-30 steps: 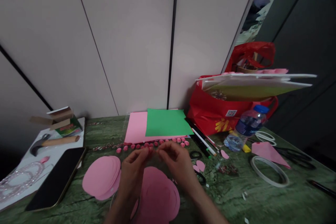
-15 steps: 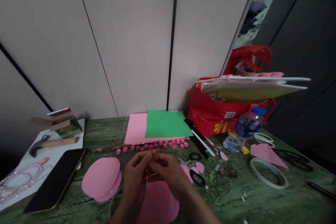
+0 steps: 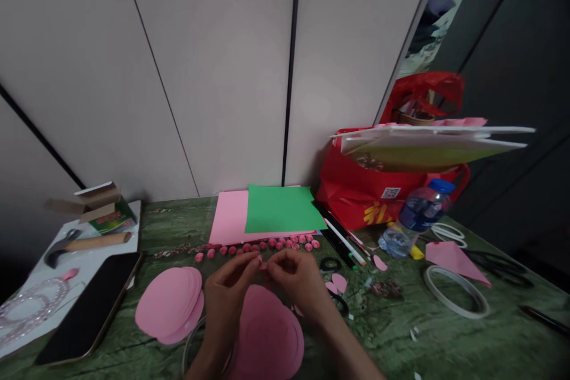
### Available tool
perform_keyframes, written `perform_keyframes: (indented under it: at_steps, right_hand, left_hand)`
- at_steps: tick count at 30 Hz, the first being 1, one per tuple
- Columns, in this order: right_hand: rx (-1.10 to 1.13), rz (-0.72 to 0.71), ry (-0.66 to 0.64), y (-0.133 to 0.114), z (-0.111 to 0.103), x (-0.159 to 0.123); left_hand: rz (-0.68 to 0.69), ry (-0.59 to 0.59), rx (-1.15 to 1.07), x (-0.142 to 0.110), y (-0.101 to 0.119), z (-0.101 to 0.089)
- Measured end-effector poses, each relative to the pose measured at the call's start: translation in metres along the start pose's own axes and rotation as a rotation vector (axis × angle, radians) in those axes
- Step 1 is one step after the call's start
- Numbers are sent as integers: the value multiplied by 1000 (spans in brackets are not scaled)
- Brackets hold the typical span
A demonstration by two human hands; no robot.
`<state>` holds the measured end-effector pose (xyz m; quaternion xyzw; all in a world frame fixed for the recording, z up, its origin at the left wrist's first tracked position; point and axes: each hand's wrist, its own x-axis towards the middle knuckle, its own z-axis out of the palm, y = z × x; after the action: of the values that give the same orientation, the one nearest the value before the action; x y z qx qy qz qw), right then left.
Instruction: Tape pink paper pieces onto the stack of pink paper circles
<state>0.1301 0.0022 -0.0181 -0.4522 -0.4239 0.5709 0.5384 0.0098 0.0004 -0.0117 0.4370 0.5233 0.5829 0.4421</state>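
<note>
My left hand (image 3: 227,291) pinches one end of a small pink paper piece (image 3: 263,265) between thumb and fingertips. On its other side, the fingertips of my right hand (image 3: 297,280) are closed on the same piece. Most of it is hidden by the fingers. Just beyond the hands runs a row of small rolled pink paper flowers (image 3: 262,246). Below them lies a stack of rounded pink paper cutouts (image 3: 269,332), and a second stack of pink cutouts (image 3: 168,303) is left of my left hand. Scissors (image 3: 330,265) lie partly covered behind my right hand.
Green paper (image 3: 285,208) lies on pink sheets at the back. To the right are a red bag (image 3: 347,196), a water bottle (image 3: 418,217) and a tape roll (image 3: 456,292). A phone (image 3: 91,309), a hammer (image 3: 89,242) and an opened box (image 3: 107,211) are at left.
My hands have moved slightly apart, the right one shifting rightward, so the pink paper piece shows between the fingertips. More of the near cutout stack is uncovered.
</note>
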Motion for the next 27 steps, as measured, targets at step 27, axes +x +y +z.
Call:
perform_keyframes:
  at_steps: [27]
  right_hand:
    - [85, -119, -70, -4, -2, 1]
  left_hand:
    - [5, -97, 8, 1, -4, -2]
